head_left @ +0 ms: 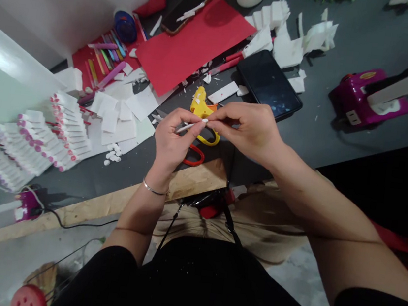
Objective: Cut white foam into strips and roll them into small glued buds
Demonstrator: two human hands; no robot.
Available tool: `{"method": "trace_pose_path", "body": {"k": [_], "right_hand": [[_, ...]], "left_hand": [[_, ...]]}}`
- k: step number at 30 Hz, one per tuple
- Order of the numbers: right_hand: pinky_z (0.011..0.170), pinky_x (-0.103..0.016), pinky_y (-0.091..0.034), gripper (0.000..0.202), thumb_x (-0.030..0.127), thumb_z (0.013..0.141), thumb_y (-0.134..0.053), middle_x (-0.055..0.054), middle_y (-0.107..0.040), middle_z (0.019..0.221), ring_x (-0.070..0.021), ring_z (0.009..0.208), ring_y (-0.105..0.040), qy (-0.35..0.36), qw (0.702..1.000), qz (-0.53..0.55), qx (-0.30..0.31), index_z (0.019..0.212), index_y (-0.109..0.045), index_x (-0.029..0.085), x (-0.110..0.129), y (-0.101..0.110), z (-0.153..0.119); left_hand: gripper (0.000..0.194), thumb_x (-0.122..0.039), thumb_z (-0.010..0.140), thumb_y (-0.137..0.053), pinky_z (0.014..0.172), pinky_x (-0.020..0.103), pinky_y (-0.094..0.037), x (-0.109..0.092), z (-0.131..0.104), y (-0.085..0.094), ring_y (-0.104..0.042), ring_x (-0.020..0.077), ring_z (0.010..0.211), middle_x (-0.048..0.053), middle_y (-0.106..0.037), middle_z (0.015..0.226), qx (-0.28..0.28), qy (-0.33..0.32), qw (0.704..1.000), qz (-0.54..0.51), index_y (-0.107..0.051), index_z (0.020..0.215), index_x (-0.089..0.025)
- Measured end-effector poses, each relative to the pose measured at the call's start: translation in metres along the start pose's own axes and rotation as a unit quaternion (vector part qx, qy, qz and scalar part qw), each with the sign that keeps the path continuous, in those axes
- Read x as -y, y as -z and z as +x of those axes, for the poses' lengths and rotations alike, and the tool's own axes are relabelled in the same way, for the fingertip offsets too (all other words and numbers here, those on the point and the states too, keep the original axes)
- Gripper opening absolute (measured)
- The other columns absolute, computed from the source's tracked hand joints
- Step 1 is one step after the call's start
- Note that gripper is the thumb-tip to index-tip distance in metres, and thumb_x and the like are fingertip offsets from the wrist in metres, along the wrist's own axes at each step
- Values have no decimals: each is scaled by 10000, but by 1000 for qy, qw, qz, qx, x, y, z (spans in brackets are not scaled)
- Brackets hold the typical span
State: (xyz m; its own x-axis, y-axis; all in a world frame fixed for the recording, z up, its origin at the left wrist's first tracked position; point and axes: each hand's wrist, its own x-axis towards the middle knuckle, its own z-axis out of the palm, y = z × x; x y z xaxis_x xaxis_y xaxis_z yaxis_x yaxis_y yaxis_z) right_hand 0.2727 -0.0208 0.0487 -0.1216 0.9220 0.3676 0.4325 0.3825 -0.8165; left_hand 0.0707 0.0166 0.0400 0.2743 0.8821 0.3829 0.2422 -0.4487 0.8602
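Observation:
My left hand [176,137] is closed, with a thin white stick [184,127] held between thumb and fingers. At the stick's tip, a small white piece [205,120] sits between the fingertips of both hands. My right hand [253,129] pinches at that piece from the right; the fingers partly hide it. Beneath the hands lie scissors with a red handle loop [196,158] and a yellow loop. A yellow object with an orange part [199,102] lies just beyond. Small white discs [113,153] are piled left of my left hand.
Rows of white rolls with pink and purple ends [68,124] lie at left, beside white paper pieces [110,116]. A red sheet [194,47] carries a phone [188,7]. A dark tablet-like device [270,84] and a purple power socket [372,99] are at right.

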Motion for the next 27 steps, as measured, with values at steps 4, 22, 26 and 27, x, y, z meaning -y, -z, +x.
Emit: {"method": "trace_pose_path", "body": {"k": [4, 22, 26, 27], "right_hand": [[717, -286, -506, 187, 323, 986, -701, -43, -794, 878, -145, 741, -646, -12, 1000, 9, 10, 944, -808, 175, 1, 1, 0], [602, -247, -501, 404, 562, 919, -823, -12, -721, 741, -111, 661, -625, -40, 961, 240, 136, 924, -782, 161, -14, 6, 2], [569, -241, -518, 515, 658, 865, -847, -16, -725, 730, -97, 608, -616, -51, 943, 290, 156, 875, -763, 150, -15, 2, 4], [563, -241, -524, 540, 681, 847, -851, -19, -727, 731, -97, 602, -617, -56, 940, 298, 155, 861, -758, 149, -16, 0, 4]], "left_hand": [[420, -664, 825, -861, 717, 275, -570, 1, 1, 1, -704, 139, 766, 0, -761, 811, 16, 33, 999, -30, -781, 809, -252], [424, -543, 674, -1013, 749, 344, -663, 11, 4, 11, -774, 178, 799, -23, -757, 792, 120, 128, 975, -134, -821, 984, -329], [376, -540, 674, -1013, 770, 381, -659, 8, 4, 13, -784, 203, 826, 1, -784, 814, 146, 140, 967, -156, -871, 962, -344], [352, -541, 677, -1010, 778, 386, -655, 6, 4, 14, -782, 203, 825, 4, -784, 812, 149, 136, 967, -157, -877, 938, -345]]}}
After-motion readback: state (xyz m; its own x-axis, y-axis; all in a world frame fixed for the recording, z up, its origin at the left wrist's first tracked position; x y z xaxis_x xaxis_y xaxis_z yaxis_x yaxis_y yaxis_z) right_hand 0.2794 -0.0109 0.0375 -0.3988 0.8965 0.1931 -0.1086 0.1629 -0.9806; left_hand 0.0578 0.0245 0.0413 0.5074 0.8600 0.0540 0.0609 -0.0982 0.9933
